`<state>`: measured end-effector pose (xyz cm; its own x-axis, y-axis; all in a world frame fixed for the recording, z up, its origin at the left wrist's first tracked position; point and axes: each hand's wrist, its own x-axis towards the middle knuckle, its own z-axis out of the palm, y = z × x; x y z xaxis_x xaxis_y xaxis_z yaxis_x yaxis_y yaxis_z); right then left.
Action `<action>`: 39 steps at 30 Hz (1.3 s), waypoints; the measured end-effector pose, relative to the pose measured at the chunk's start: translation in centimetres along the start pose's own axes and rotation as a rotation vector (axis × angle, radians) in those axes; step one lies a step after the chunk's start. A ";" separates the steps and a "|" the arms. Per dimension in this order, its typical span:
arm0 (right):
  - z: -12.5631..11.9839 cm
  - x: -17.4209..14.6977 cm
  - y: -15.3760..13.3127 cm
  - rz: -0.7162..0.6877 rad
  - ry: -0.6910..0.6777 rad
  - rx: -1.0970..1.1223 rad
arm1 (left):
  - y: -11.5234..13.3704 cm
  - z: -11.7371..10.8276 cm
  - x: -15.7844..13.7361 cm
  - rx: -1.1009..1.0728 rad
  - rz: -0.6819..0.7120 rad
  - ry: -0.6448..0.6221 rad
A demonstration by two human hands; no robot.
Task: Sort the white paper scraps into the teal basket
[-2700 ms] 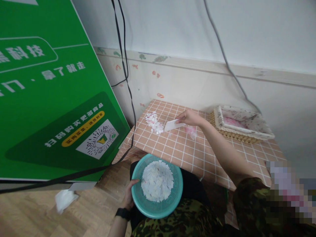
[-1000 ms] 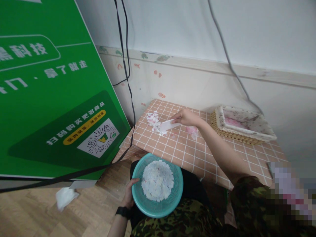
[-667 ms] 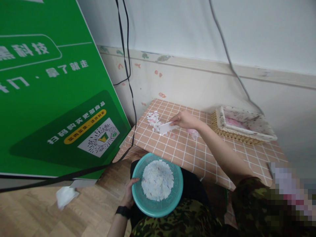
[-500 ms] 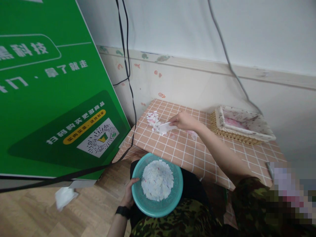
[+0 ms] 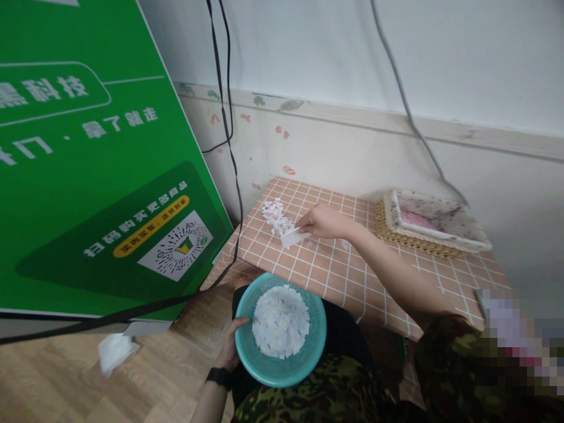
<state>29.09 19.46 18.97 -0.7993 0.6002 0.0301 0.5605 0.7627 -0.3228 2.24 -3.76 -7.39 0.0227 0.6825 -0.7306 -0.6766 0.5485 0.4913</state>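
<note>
My left hand (image 5: 232, 342) grips the left rim of a teal plastic basket (image 5: 282, 377), its thumb over the edge. White paper scraps (image 5: 281, 322) are heaped in the basket, which rests at my lap below the table edge. Over the table, my right hand (image 5: 324, 221) pinches a flat white card (image 5: 294, 237) by its right end. The card's edge is down at a small pile of white and pinkish paper scraps (image 5: 274, 214) on the checked tablecloth (image 5: 317, 267). My right fingertips are partly hidden behind the card.
A wicker basket (image 5: 423, 244) with a patterned cloth lining stands at the table's right rear, something pink inside. A green printed panel (image 5: 110, 147) rises at the left. Black cables (image 5: 235, 176) hang before the wall. A white plastic bag (image 5: 117, 352) lies on the wooden floor.
My right hand has turned the white card, and its face now shows more upright, slightly nearer the table's front edge. The left hand and teal basket have stayed put.
</note>
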 end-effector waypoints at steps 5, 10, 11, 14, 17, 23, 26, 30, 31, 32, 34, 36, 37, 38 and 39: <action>-0.5 -0.8 0.2 0.017 -0.011 -0.024 | 0.0 0.1 0.0 -0.010 0.007 0.000; -0.2 -1.0 0.2 -0.001 -0.017 -0.003 | 0.1 0.5 -0.2 -0.004 0.003 0.014; -0.2 -1.1 0.1 0.002 -0.025 -0.013 | 0.1 0.5 -0.2 -0.004 0.001 0.019; -0.6 -1.3 0.0 0.025 -0.018 -0.085 | 0.2 0.6 -0.3 -0.007 0.003 0.031; -0.8 -1.5 -0.2 0.019 0.013 -0.121 | 0.2 0.6 -0.4 -0.014 0.003 0.022; 0.1 -1.1 -0.8 -0.022 0.000 -0.047 | 0.1 0.5 -0.2 -0.005 0.018 0.026; 0.1 -1.2 -0.3 0.000 -0.006 -0.081 | 0.2 0.6 -0.3 0.001 0.011 0.033; -0.9 -1.8 0.7 0.094 0.071 -0.196 | 0.3 0.9 -0.6 -0.008 0.016 0.039; -1.1 -1.9 0.8 0.119 0.097 -0.212 | 0.4 1.0 -0.6 -0.009 0.018 0.039; -1.2 -2.1 0.7 0.133 0.114 -0.214 | 0.4 1.0 -0.6 -0.010 0.017 0.036; -1.2 -2.2 0.2 0.116 0.106 -0.174 | 0.4 1.0 -0.7 -0.017 0.007 0.019; -0.7 -2.2 -0.7 0.068 0.065 -0.108 | 0.4 1.0 -0.7 -0.019 -0.005 0.002; -0.4 -2.2 -1.0 0.048 0.044 -0.080 | 0.4 1.0 -0.7 -0.018 -0.009 -0.004; -0.1 -2.1 -1.3 0.036 0.028 -0.062 | 0.3 1.0 -0.7 -0.014 -0.011 -0.008; 0.1 -2.1 -1.3 0.033 0.020 -0.054 | 0.3 1.0 -0.7 -0.009 -0.011 -0.008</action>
<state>29.97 17.16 19.21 -0.7762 0.6292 0.0396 0.5975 0.7543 -0.2722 2.75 -3.55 -6.25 0.0360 0.6804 -0.7319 -0.6827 0.5516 0.4792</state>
